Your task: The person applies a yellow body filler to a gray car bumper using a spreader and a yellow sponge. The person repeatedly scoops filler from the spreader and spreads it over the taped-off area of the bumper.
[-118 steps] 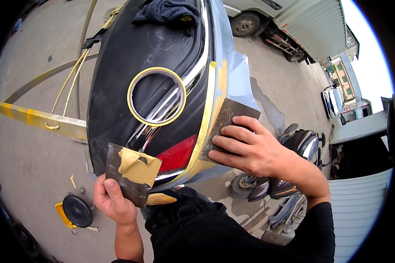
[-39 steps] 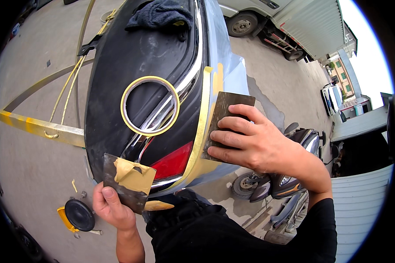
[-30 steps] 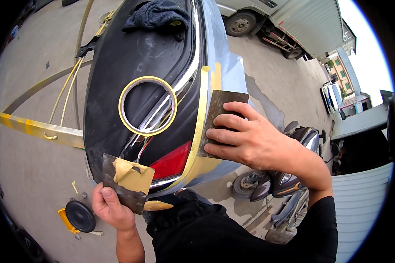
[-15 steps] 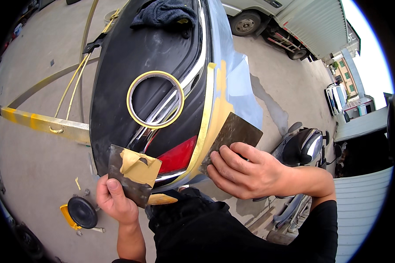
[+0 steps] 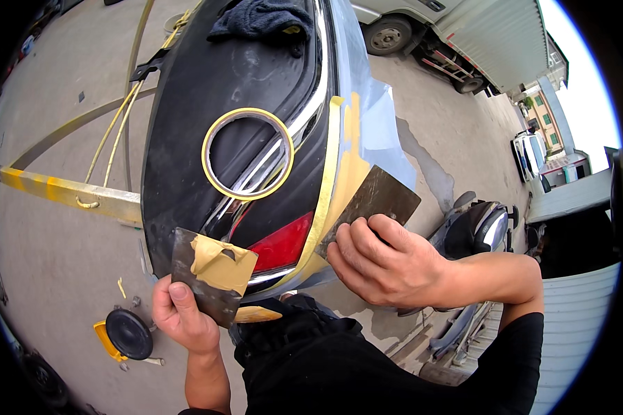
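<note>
Gripping a dark plate (image 5: 386, 197) with right hand (image 5: 394, 266), fingers curled on it; plate projects beyond them, over tan-coated panel (image 5: 351, 169), contact unclear. Left hand (image 5: 188, 317) clamped on second plate (image 5: 214, 301) at its lower left, thumb uppermost; yellow putty (image 5: 223, 268) covers its upper part. Pale bucket (image 5: 171, 25), upper left: contents not discernible.

From afar I am counting two hands (image 5: 188, 319) (image 5: 394, 266), two dark plates (image 5: 218, 302) (image 5: 387, 197), one tape roll (image 5: 205, 153), one cloth (image 5: 259, 21), one red lamp (image 5: 282, 243), one black disc (image 5: 129, 335).
</note>
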A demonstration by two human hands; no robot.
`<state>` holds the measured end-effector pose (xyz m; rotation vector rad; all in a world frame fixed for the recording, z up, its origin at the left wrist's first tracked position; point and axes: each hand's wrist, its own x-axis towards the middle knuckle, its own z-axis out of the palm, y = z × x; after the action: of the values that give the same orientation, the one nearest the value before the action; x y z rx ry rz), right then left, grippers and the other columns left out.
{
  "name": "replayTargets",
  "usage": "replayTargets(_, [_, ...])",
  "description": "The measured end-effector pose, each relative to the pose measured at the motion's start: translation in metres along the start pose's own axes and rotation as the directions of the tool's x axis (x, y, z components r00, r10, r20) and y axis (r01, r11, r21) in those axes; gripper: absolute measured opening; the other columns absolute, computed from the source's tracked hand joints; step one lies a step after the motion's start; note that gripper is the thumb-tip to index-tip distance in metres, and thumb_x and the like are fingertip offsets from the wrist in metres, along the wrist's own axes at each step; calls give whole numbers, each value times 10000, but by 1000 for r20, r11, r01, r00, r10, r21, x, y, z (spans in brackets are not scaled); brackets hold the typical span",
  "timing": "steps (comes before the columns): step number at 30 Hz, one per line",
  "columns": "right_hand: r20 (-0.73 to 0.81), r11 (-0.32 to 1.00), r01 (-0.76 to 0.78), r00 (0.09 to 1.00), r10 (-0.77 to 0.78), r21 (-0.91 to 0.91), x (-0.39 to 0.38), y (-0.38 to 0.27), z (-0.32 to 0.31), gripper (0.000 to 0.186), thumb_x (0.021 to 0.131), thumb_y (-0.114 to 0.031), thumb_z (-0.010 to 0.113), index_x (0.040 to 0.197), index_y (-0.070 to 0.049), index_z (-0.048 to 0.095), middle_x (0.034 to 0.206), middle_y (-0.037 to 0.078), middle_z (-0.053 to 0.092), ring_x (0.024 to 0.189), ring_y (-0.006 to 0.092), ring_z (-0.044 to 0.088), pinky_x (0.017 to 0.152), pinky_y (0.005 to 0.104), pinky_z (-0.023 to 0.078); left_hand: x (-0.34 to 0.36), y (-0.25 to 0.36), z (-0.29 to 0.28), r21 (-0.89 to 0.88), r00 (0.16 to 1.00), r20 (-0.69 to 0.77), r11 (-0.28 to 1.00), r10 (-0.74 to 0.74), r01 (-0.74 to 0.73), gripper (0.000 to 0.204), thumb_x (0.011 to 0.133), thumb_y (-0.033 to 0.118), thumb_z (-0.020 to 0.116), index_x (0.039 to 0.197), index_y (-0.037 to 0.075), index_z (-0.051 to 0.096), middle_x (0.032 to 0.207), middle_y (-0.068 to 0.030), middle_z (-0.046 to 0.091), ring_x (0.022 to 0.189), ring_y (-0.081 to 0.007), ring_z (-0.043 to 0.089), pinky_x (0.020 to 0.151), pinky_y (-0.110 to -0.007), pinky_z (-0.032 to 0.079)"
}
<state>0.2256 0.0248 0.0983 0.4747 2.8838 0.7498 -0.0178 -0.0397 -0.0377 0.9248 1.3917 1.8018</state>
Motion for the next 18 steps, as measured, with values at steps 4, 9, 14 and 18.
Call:
replayTargets(4, [23, 995, 3, 1000, -1, -96, 2, 22, 2, 294, 717, -183, 570, 898, 35, 649, 900, 114, 608, 903, 242, 526, 791, 342, 427, 0, 2, 4, -13, 1000, -23, 1000, -14, 14, 326, 959, 301, 520, 904, -17, 565, 839, -34, 587, 761, -77, 488, 708, -218, 399])
replayTargets(9, [-42, 942, -158, 987, 153, -295, 8, 76, 4, 242, 670, -135, 597, 873, -5, 616, 883, 71, 579, 878, 205, 514, 759, 302, 404, 0, -3, 0, 2, 1000, -18, 1000, 14, -14, 348, 956, 321, 525, 895, -19, 567, 834, -36, 587, 756, -77, 488, 699, -223, 403])
replayTargets(14, [-270, 922, -336, 921, 280, -192, -6, 79, -39, 253, 658, -83, 621, 905, -34, 604, 884, 55, 589, 841, 197, 548, 711, 309, 437, 1, 1, 2, -2, 1000, -24, 1000, -18, 18, 355, 946, 329, 542, 885, -19, 570, 822, -34, 589, 749, -81, 490, 685, -224, 406])
replayTargets(18, [-128, 709, -512, 761, 636, 485, -23, 35, -37, 294, 679, 64, 634, 957, -33, 628, 817, 65, 632, 740, 214, 604, 646, 318, 475, -7, 14, 3, -4, 999, 37, 1000, 6, -6, 363, 933, 340, 561, 875, -18, 570, 803, -38, 601, 720, -83, 502, 656, -225, 416])
